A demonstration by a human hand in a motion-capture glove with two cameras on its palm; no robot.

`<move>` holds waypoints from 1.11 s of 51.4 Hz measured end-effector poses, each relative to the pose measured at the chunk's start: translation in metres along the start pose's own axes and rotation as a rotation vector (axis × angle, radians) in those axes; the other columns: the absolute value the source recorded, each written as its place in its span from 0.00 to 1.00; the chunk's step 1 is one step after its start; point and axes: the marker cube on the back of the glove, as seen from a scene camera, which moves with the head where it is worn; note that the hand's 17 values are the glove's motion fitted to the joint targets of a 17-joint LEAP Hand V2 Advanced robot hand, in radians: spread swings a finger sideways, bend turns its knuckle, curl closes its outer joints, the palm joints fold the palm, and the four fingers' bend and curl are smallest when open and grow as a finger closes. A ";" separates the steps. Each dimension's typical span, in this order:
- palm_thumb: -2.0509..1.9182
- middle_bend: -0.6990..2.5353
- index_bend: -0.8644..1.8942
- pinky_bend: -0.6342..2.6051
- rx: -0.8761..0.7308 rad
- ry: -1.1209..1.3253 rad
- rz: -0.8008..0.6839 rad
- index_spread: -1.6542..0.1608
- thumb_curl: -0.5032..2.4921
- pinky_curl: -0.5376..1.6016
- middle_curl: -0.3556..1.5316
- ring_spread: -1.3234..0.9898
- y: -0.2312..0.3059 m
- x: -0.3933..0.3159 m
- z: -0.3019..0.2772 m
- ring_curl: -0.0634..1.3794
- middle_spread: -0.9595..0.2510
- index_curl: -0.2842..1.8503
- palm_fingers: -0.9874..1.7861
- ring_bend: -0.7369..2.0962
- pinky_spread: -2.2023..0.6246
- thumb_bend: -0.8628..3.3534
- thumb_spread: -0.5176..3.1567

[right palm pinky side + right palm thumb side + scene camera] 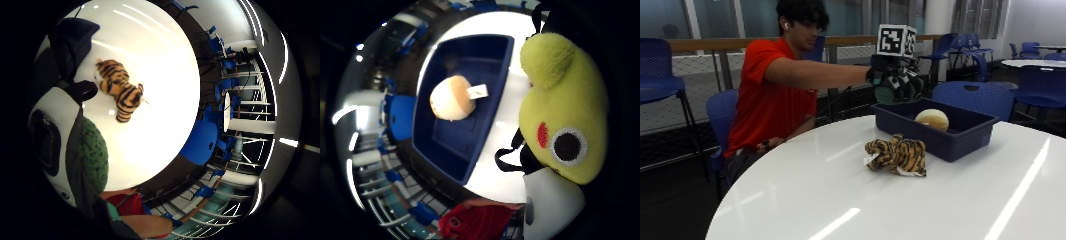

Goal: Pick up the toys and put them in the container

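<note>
In the outside view my gloved right hand [896,80] grips a green plush toy [887,95] in the air, over the near left corner of the blue container [953,142]. The thumb side palm view shows the toy's yellow-green face [565,110] close to the palm, with the container [470,150] beyond it. A round beige plush toy [931,119] lies inside the container [451,98]. A striped tiger toy [897,156] lies on the white table [840,200], just in front of the container and apart from it; the little finger side palm view shows the tiger [120,90] too.
Blue chairs [973,95] stand behind the round table, and a railing runs along the back. Another white table [1039,63] stands at the far right. The person's bare hand rests low by their lap, away from the toys.
</note>
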 end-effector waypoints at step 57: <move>0.52 0.25 0.33 0.57 -0.025 -0.236 -0.265 0.70 0.35 0.44 0.46 0.51 -0.040 -0.108 -0.021 0.32 0.68 0.36 0.23 0.38 0.77 0.18 0.43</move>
